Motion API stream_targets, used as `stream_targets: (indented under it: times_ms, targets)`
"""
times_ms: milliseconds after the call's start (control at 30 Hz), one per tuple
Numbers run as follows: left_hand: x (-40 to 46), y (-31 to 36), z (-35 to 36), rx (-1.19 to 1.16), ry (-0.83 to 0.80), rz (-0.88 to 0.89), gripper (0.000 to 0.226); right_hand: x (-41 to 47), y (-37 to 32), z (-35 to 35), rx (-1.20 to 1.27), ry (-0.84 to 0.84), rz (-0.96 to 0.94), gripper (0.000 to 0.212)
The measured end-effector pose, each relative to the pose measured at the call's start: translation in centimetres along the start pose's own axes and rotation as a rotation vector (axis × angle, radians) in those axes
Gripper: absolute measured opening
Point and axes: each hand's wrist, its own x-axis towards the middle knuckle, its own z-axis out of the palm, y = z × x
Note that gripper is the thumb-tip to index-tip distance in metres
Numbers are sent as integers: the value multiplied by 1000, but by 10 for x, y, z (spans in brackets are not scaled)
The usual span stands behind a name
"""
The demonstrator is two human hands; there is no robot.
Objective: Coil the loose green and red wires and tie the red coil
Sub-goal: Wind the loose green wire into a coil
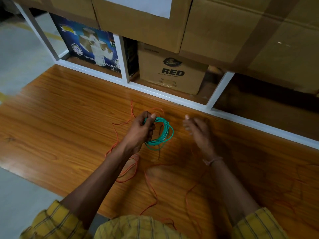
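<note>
My left hand [140,130] is closed around the upper left side of a green wire coil [162,135], which hangs as several loops just above the wooden table [60,118]. To the right of the coil my right hand [198,130] hovers, blurred, fingers loosely apart and holding nothing that I can see. The red wire [150,185] lies loose on the table in long strands around and under both arms, running from behind my left hand down to the near edge.
A white shelf frame [172,97] borders the table's far edge. Behind it stand a cardboard box printed RED [172,71] and a blue printed box [89,47]; larger cardboard boxes [224,28] are stacked above. Grey floor lies at the left.
</note>
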Motion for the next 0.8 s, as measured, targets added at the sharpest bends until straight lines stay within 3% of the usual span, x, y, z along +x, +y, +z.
stream_targets:
  times_ms: [67,133,300,333,500,567,667,800]
  targets:
    - [1,-3,-2,-25,8,-6,30,17,12,-17,-157,175,57,24]
    - [2,-4,-4,-49,14,-16,30,30,19,-30,-365,275,114,17]
    - [1,-5,-4,-72,32,-13,28,82,80,-35,-719,325,243,53]
    - [0,-4,-4,-73,34,-12,27,85,78,-30,-716,332,259,54]
    - [-3,-3,-1,-86,53,-8,27,42,29,-11,-630,136,195,16]
    - [-6,-3,-1,-79,62,-16,25,34,25,-9,-560,98,129,13]
    - [-12,-3,-2,-41,74,-20,24,11,-1,-10,-271,0,55,11]
    - [-18,-2,-3,5,96,-28,25,-39,-65,-28,-97,-132,-192,6]
